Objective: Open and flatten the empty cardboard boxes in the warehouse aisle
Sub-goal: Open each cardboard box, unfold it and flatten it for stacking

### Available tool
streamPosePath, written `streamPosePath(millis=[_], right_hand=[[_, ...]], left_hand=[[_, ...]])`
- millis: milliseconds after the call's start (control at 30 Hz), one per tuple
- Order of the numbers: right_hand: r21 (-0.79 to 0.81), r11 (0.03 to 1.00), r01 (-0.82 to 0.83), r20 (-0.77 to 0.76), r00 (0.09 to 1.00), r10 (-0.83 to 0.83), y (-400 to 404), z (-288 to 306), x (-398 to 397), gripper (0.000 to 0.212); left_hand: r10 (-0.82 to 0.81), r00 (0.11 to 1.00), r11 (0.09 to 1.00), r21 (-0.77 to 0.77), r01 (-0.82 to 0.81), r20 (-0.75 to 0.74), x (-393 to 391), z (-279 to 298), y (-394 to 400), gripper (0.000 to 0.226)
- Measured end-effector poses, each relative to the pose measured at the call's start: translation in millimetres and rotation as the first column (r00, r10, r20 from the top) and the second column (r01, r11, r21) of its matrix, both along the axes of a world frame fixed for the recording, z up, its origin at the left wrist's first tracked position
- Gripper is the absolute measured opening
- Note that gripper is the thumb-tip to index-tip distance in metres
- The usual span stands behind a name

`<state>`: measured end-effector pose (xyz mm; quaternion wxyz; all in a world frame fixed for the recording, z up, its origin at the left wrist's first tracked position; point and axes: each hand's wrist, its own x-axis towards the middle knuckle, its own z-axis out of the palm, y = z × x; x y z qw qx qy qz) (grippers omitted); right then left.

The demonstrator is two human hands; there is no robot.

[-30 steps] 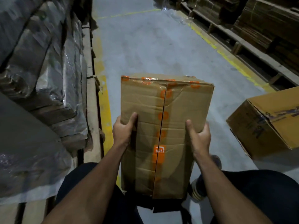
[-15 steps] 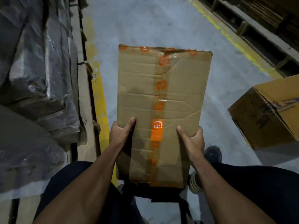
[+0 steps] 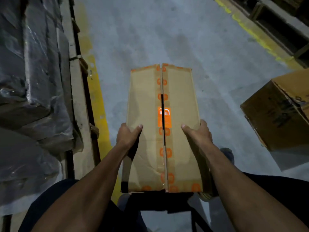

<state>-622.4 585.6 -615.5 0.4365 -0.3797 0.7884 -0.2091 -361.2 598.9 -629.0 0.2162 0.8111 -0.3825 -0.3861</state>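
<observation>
2 hands, left [image 3: 127,136] and right [image 3: 198,134], grip the cardboard box [image 3: 163,131] held between them.

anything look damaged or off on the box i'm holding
Yes. The box is creased and dented near its lower left by the left hand, and the orange tape along its centre seam is split, showing a dark gap.
</observation>
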Motion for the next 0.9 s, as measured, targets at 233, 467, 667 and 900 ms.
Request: streamPosePath(millis=[233,467,667,900], right_hand=[[0.110,0.994,-0.014,-0.063,0.998,0.021,7,-47,-2,0.083],[0.073,0.997,0.004,-0.130,0.992,0.006,8,-58,1,0.073],[0.063,0.998,0.021,-0.128,0.992,-0.013,6,-64,3,0.073],[0.079,0.997,0.013,-0.138,0.990,-0.002,7,-60,2,0.073]], left_hand=[[-0.180,0.970,0.983,0.063,0.171,0.166,0,-36,6,0.068],[-0.600,0.541,0.603,-0.111,0.790,0.589,-25,-9,5,0.062],[-0.701,-0.146,-0.007,0.199,0.980,0.698,-39,-3,-23,0.059],[-0.562,-0.200,-0.164,0.129,0.978,0.803,-44,28,-52,0.045]])
